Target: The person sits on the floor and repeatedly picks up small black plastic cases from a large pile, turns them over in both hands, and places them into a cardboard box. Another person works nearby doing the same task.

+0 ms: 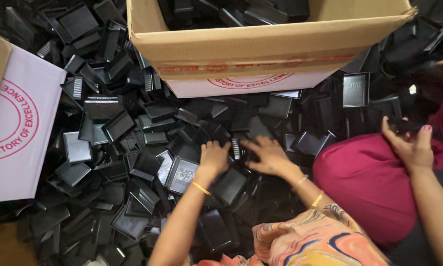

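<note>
A deep pile of small black plastic box parts (132, 148), shallow trays and lids, covers the floor. My left hand (214, 156) is pressed into the pile with its fingers curled around a black plastic piece (222, 144); what is under the palm is hidden. My right hand (266, 153) lies beside it, fingers spread flat on the black parts, with nothing gripped. A ribbed black piece (236, 148) sits between the two hands. Both wrists wear thin gold bangles.
An open cardboard carton (261, 44) partly filled with black parts stands just beyond my hands. A second carton with a white side (19, 123) stands at the left. A person in pink clothing (369, 182) sits at the right, one hand (412, 145) holding a black piece.
</note>
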Tool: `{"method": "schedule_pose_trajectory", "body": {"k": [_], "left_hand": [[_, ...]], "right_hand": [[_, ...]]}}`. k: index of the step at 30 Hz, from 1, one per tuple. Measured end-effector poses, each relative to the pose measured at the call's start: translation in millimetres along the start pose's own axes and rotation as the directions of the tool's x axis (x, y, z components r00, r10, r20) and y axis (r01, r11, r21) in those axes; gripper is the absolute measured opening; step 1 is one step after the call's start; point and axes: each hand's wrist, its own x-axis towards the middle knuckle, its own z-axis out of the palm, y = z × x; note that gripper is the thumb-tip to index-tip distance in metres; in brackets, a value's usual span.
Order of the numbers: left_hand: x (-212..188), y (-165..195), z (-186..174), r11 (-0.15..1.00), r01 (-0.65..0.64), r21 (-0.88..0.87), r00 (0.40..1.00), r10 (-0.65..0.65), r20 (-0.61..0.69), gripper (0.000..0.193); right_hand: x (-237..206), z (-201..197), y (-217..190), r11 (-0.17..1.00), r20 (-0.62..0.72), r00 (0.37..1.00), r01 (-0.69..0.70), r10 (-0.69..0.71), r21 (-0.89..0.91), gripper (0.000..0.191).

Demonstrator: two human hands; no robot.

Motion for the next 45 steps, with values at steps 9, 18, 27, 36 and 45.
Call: {"method": "schedule_pose_trajectory", "body": {"k": [9, 18, 27, 36, 45], "left_hand": [[-24, 16, -76, 0.756, -0.444, -0.481, 0.704, -0.038, -0.710, 0.046], [-53, 52, -105, 0.442, -0.172, -0.880, 0.954, -0.147, -0.260, 0.059], [-48, 42, -90, 0.563, -0.507, -0.653, 0.810, 0.052, -0.584, 0.069], [-59, 52, -101, 0.696, -0.624, -0.355, 0.566, 0.089, -0.820, 0.059], [-63, 38, -129, 0.568, -0.491, -0.661, 0.766, -0.079, -0.638, 0.037]], "right_hand": [[5, -5, 18, -0.345, -0.028, 0.991, 0.072, 0.131, 0.936, 0.057], [-1, -20, 6, 0.002, -0.232, 0.969, 0.233, 0.081, 0.972, 0.067], [-10, -26, 10, -0.003, -0.353, 0.933, 0.354, -0.071, 0.935, 0.080], [-7, -30, -5, -0.390, -0.267, 0.961, 0.275, 0.076, 0.879, 0.067], [-9, -39, 5, 0.326, -0.464, 0.868, 0.394, 0.175, 0.860, 0.033]]}}
